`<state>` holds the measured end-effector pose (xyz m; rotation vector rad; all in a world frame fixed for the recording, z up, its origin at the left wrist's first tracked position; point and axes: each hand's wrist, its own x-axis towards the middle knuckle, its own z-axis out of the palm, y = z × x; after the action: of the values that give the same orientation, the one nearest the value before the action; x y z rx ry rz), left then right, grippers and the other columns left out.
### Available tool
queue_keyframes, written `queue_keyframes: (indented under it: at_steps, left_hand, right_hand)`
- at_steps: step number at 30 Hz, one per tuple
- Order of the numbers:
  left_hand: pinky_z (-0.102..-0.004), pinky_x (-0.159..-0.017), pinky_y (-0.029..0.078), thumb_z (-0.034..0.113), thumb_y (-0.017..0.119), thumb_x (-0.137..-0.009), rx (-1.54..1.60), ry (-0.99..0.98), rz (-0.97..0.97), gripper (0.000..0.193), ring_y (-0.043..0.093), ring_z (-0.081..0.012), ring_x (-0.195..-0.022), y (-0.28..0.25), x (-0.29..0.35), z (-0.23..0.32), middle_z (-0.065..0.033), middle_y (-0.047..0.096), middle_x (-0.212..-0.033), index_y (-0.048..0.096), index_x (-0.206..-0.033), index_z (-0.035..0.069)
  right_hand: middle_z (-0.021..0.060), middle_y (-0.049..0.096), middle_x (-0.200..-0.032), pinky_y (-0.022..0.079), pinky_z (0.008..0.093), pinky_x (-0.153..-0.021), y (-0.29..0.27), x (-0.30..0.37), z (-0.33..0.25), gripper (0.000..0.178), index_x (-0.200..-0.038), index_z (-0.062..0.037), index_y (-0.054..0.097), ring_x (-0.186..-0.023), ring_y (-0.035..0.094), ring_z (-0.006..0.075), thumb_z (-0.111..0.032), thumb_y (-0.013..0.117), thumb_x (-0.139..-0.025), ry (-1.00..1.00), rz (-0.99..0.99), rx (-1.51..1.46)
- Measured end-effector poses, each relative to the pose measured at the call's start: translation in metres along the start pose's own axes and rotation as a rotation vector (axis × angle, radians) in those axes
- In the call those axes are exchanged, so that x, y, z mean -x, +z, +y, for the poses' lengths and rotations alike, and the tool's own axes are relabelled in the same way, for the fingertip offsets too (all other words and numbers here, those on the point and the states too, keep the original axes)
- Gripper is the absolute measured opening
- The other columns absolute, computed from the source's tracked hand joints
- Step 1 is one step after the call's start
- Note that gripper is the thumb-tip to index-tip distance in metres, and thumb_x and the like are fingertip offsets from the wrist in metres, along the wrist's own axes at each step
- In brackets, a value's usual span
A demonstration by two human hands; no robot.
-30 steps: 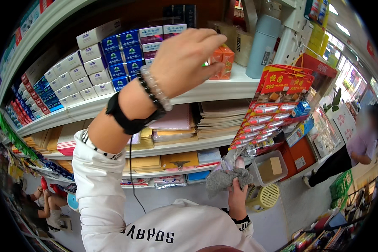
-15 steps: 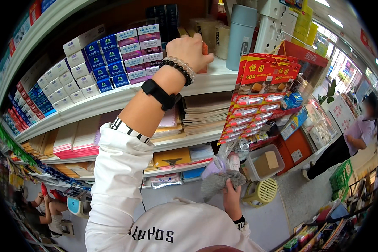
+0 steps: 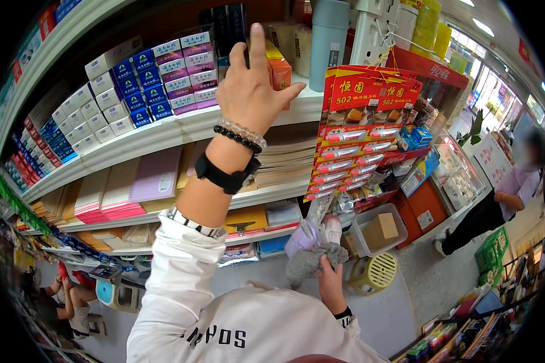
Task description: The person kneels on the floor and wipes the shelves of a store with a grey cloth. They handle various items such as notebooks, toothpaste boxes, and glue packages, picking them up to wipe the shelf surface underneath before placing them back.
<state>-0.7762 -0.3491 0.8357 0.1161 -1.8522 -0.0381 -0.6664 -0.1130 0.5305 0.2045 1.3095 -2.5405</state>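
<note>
My left hand (image 3: 248, 91) is raised over the edge of the upper shelf (image 3: 191, 124), its fingers spread and nothing in them. Just beyond its thumb stands an orange box (image 3: 278, 68), partly hidden by the hand. Left of it are stacked purple-and-white cartons (image 3: 201, 62) and dark blue cartons (image 3: 150, 77). A tall grey-blue bottle (image 3: 329, 45) stands to the right. Low beside my body, my right hand (image 3: 330, 281) is closed around a fuzzy grey cloth (image 3: 309, 265). A light purple item (image 3: 303, 238) hangs or lies right behind the cloth.
Red glue cards (image 3: 366, 121) hang off the shelf's right end. Below are envelopes (image 3: 157, 175) and stacked paper (image 3: 287, 158). A clear bin (image 3: 378, 230) and a yellow-green stool (image 3: 375, 275) stand at right. One person (image 3: 508, 193) stands far right; another (image 3: 66, 302) sits lower left.
My left hand has let go of the orange box, drawn back toward me and opened its fingers. The box now shows more. My right hand still grips the cloth.
</note>
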Motion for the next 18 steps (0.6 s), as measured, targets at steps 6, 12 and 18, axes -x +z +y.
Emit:
queue_keyframes:
  at_steps: [6, 12, 18]
  left_hand:
    - [-0.0440, -0.080, 0.044, 0.032, 0.080, -0.054, 0.220, -0.258, 0.162, 0.119, 0.046, -0.0351, -0.102, 0.028, 0.036, 0.016, -0.0193, 0.044, -0.114, -0.001, -0.139, 0.011]
    - [-0.0410, -0.079, 0.046, 0.022, 0.071, -0.062, 0.279, -0.367, 0.124, 0.102, 0.054, -0.0344, -0.094, 0.022, 0.033, 0.017, -0.0212, 0.049, -0.112, 0.005, -0.138, 0.007]
    - [-0.0410, -0.071, 0.049, 0.019, 0.069, -0.062, 0.304, -0.237, 0.222, 0.098, 0.056, -0.0353, -0.090, -0.020, 0.053, 0.024, -0.0205, 0.051, -0.108, 0.009, -0.138, 0.007]
  right_hand:
    - [0.0072, 0.050, -0.113, 0.044, 0.0368, -0.079, -0.001, 0.011, -0.010, 0.037, -0.119, -0.0075, 0.038, -0.101, 0.051, 0.0199, -0.017, 0.055, -0.087, 0.014, -0.008, 0.065]
    - [0.0065, 0.051, -0.114, 0.043, 0.0372, -0.079, -0.024, 0.015, -0.013, 0.034, -0.117, -0.0079, 0.040, -0.102, 0.050, 0.0193, -0.021, 0.053, -0.088, 0.019, 0.121, 0.077]
    - [0.0067, 0.056, -0.107, 0.043, 0.0365, -0.077, -0.034, 0.016, -0.015, 0.032, -0.116, -0.0083, 0.042, -0.098, 0.052, 0.0190, -0.022, 0.052, -0.089, 0.046, 0.052, 0.041]
